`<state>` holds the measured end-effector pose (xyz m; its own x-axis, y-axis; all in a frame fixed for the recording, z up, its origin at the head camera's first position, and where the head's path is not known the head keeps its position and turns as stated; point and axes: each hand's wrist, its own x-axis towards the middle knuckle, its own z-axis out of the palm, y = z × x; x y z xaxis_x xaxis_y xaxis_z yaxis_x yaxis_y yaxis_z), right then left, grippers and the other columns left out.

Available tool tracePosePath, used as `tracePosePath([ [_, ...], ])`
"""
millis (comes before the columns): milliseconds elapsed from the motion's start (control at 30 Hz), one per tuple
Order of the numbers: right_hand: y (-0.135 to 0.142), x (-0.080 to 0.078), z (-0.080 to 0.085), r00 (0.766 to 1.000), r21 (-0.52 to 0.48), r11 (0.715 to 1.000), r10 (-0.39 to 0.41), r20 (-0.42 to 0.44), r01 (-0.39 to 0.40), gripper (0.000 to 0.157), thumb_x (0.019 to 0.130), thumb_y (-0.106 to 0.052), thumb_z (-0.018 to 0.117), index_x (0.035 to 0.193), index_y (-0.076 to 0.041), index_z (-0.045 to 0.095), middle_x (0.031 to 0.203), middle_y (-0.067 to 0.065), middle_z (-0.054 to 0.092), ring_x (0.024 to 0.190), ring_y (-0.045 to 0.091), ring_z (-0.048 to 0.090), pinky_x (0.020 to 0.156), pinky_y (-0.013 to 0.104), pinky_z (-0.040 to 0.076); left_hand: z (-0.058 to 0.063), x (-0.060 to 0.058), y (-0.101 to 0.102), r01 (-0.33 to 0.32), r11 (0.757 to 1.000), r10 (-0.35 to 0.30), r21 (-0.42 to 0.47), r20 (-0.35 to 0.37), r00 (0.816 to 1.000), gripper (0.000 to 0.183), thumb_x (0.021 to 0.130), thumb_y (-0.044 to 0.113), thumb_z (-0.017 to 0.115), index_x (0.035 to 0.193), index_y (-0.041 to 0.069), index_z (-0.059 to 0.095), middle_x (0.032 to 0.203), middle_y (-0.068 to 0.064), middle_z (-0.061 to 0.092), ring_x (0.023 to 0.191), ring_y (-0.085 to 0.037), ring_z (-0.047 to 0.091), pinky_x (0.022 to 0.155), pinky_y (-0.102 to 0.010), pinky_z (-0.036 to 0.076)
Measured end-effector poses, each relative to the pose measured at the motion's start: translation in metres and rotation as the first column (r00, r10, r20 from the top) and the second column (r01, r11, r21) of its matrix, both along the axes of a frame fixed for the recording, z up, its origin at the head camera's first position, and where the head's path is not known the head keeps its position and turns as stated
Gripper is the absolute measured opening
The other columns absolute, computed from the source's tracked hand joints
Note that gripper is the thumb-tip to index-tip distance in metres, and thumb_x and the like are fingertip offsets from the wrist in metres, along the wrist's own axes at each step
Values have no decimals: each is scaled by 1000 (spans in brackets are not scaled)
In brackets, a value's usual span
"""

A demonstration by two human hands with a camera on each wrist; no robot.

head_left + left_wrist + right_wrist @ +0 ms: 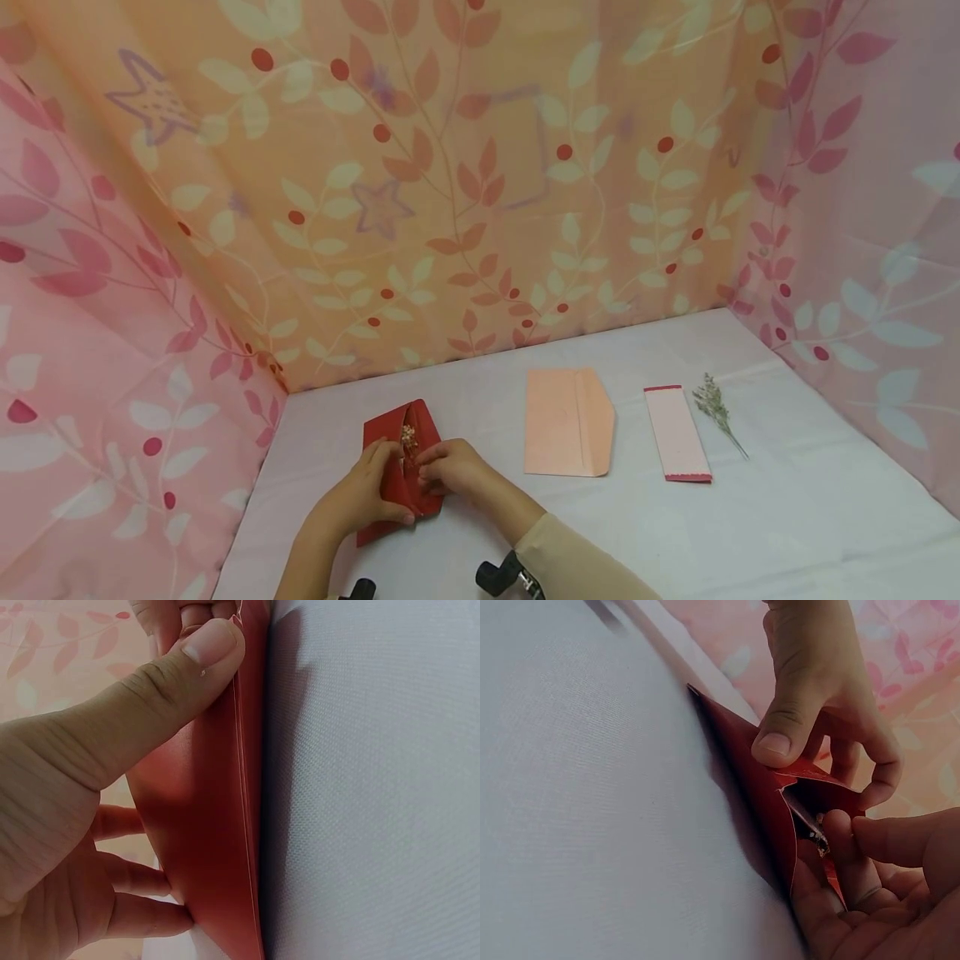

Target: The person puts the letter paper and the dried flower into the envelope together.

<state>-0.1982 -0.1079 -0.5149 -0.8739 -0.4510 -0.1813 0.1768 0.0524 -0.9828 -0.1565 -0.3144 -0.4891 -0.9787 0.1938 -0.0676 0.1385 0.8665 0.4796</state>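
Observation:
A red envelope (393, 487) lies tilted on the white cloth, its opening spread apart. My left hand (362, 487) grips it across its width, thumb on the near side and fingers on the far side; the left wrist view shows the thumb (214, 646) at the edge. Inside the opening sits a small dried flower sprig (408, 437), partly hidden by the envelope walls. At that opening my right hand (457, 468) pinches the sprig with its fingertips, other fingers curled against the envelope's inner side. The right wrist view shows the sprig (819, 841) beside the fingertips.
Right of the hands lies a peach envelope (555, 422) with its flap outward. Further right are a pale pink card strip (677, 433) with red ends and another dried sprig (714, 406). Patterned curtains (465, 167) enclose the table's back and sides.

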Motion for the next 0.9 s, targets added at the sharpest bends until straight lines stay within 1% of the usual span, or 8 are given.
tracePosePath([
  [100, -3, -2, 0, 1000, 23, 1000, 14, -28, -13, 18, 90, -1, 70, 107, 3, 74, 82, 11, 74, 76, 19, 72, 73, 41, 63, 2, 1, 0, 3, 1000, -3, 5, 2, 1000, 106, 56, 60, 95, 140, 21, 45, 158, -23, 36, 145, -45, 38, 110, -64, 40],
  [233, -6, -3, 1, 995, 82, 996, 45, -85, -38, 16, 88, 1, 71, 103, 2, 75, 78, 9, 74, 71, 18, 70, 69, 39, 63, 5, 3, 1, 6, 1000, -6, 7, 6, 1000, 105, 56, 60, 94, 140, 21, 44, 158, -24, 35, 145, -46, 39, 109, -65, 40],
  [467, -9, -2, 3, 972, 209, 974, 128, -196, -86, 13, 85, -1, 74, 98, -3, 78, 74, 1, 73, 66, 12, 65, 62, 30, 59, 3, 5, 2, 11, 999, -11, 31, 14, 1000, 105, 56, 58, 95, 140, 19, 44, 158, -26, 35, 145, -48, 38, 110, -66, 38],
  [633, -13, -1, 2, 964, 261, 960, 160, -212, -102, 10, 84, -2, 76, 93, -6, 78, 72, -2, 71, 59, 12, 62, 54, 29, 55, 0, 8, 2, 11, 999, -12, 36, 27, 1000, 103, 57, 59, 94, 138, 21, 44, 159, -26, 33, 145, -48, 36, 109, -68, 38],
  [733, -15, -3, 3, 961, 284, 953, 172, -217, -106, 9, 84, -3, 77, 92, -7, 78, 71, -2, 70, 58, 14, 64, 53, 31, 56, 0, 8, 1, 13, 999, -14, 38, 14, 1000, 102, 57, 58, 95, 137, 21, 44, 159, -25, 33, 145, -48, 37, 108, -68, 39],
  [900, -14, -8, 10, 956, 300, 944, 204, -210, -136, 12, 84, -4, 78, 95, -6, 77, 73, 1, 71, 61, 20, 69, 55, 36, 59, 1, 6, -1, 23, 999, -23, 26, 0, 1000, 105, 57, 60, 94, 140, 21, 43, 159, -21, 34, 145, -42, 39, 110, -65, 39],
])
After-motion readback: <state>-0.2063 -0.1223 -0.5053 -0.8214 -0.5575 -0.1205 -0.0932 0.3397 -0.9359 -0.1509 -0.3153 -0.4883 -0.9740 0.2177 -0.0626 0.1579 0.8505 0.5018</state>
